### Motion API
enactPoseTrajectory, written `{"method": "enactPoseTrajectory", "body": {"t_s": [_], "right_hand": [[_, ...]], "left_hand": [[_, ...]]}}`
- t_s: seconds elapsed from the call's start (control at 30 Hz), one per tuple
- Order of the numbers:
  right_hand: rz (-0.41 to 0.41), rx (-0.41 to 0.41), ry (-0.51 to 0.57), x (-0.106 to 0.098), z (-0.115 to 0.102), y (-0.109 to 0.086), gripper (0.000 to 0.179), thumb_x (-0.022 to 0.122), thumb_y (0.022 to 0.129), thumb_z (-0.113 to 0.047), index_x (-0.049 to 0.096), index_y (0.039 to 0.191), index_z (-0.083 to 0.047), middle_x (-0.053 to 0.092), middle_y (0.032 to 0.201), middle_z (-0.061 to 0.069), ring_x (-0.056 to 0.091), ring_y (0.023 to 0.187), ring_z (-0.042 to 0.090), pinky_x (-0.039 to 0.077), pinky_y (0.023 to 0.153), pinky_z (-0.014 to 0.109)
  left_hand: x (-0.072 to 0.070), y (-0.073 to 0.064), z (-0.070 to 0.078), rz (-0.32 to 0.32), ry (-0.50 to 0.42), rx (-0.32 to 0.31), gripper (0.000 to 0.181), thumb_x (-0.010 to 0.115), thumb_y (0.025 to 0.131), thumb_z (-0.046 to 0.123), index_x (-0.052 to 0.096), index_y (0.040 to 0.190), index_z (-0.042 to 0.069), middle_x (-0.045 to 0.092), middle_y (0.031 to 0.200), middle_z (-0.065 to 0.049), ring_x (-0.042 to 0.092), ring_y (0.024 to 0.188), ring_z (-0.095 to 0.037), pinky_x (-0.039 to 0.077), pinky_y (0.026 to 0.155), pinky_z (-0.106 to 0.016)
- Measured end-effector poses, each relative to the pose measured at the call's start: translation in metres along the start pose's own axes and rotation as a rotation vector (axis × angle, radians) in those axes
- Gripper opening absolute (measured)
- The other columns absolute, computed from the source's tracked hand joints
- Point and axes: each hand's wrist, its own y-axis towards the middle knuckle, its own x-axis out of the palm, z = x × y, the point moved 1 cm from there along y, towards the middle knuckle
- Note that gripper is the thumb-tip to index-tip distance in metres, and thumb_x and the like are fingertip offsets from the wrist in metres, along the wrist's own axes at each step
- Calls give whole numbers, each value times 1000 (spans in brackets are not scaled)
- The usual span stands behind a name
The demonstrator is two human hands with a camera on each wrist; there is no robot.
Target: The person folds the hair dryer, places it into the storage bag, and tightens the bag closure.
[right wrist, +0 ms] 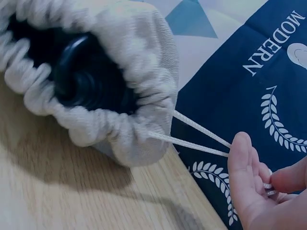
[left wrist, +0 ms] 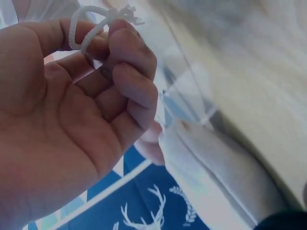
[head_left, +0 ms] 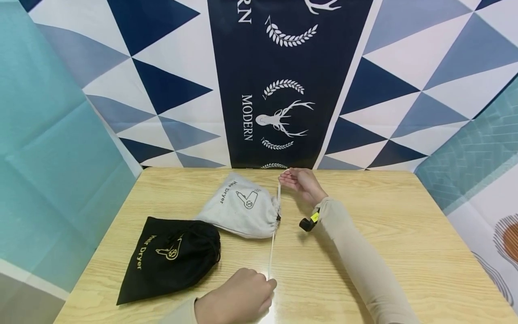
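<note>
A light grey drawstring bag [head_left: 238,207], printed "Hair Dryer" with a dryer outline, lies on the table with its mouth toward the right. My left hand [head_left: 238,297], near the front, pinches one white drawstring [head_left: 272,256]; in the left wrist view its looped, knotted end [left wrist: 88,28] shows at the fingertips. At the far side my right hand [head_left: 301,182] grips the opposite drawstring [right wrist: 196,143] between thumb and fingers. Both cords are stretched taut from the bag. The right wrist view shows the gathered mouth partly open, with a black ribbed object [right wrist: 86,76] inside.
A black drawstring bag [head_left: 166,261], also printed "Hair Dryer", lies to the left, its gathered mouth beside the grey bag. The wooden table [head_left: 384,211] ends at a patterned backdrop [head_left: 279,90]. A black wrist strap piece [head_left: 309,222] hangs by the right sleeve.
</note>
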Motion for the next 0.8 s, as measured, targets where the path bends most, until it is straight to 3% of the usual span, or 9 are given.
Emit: {"method": "enactPoseTrajectory", "body": {"t_s": [0.23,0.37,0.47,0.53,0.63,0.8], "right_hand": [[17,-82,66,4,1,1,22,35,107,-4,51,106,12,70,81,13,72,78,20,58,81,31],[43,-171,40,7,4,-2,24,36,108,-4,49,110,16,70,81,11,73,78,18,58,80,31],[23,-229,-25,8,4,-6,23,38,107,-5,51,108,14,70,84,12,73,78,18,58,81,33],[1,-261,-94,9,0,-11,22,42,107,-8,53,103,11,70,85,12,72,77,18,58,79,33],[-31,-316,-221,14,-6,-22,24,46,106,-10,56,101,11,68,82,12,71,70,17,59,72,32],[-99,-497,-557,34,-5,-47,25,53,104,-12,62,102,11,65,80,16,66,66,19,58,64,30]], "left_hand": [[10,1,8,-62,-7,48,23,67,90,24,55,71,21,40,54,12,30,44,-1,27,40,-20],[22,4,14,-41,-19,96,30,70,84,19,50,63,20,29,50,13,17,43,0,19,36,-15],[26,6,15,-72,-68,72,27,69,84,18,51,64,20,32,50,13,21,43,-1,21,36,-16],[25,6,13,-112,-97,40,23,66,88,21,53,69,20,37,54,12,27,45,-1,26,38,-18],[22,4,8,-115,-99,-10,21,63,90,24,53,72,21,42,57,11,36,46,-4,30,41,-23],[14,0,-4,31,-106,-49,24,60,90,20,48,69,20,39,56,10,37,46,-5,28,41,-24]]}}
